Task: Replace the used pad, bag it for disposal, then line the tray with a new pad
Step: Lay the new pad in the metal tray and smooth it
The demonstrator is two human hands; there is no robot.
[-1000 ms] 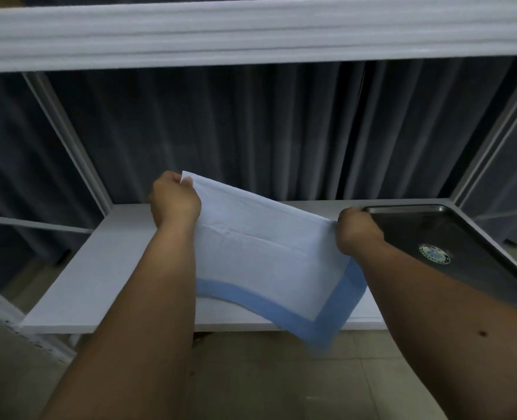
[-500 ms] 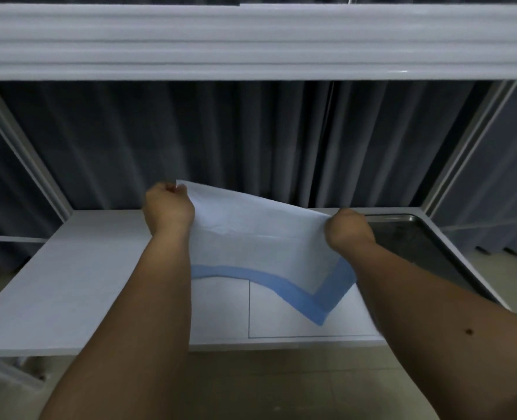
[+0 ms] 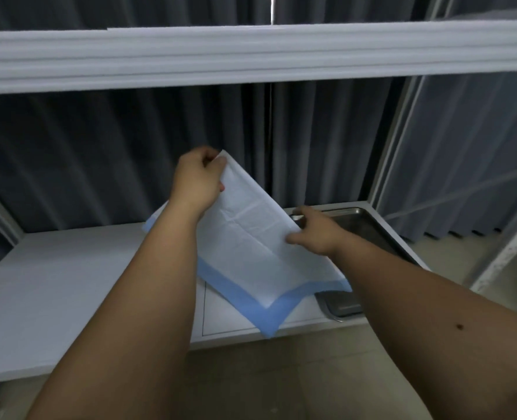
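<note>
My left hand [image 3: 197, 180] pinches the white, blue-bordered absorbent pad [image 3: 260, 253] at its 11 o'clock corner. My right hand [image 3: 314, 234] grips its 3 o'clock edge beside the steel tray [image 3: 369, 228].

Both bare forearms outstretched, left hand [image 3: 197, 180] raised and pinching, right hand [image 3: 319, 234] lower, fingers curled in a grip.

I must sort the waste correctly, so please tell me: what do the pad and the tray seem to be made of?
Pad: apparently soft non-woven paper or tissue, matte white, with fold creases; the blue border looks like thin plastic backing, though that is uncertain.
Tray: likely stainless steel, grey and glossy, with a rolled rim that catches light.
</note>
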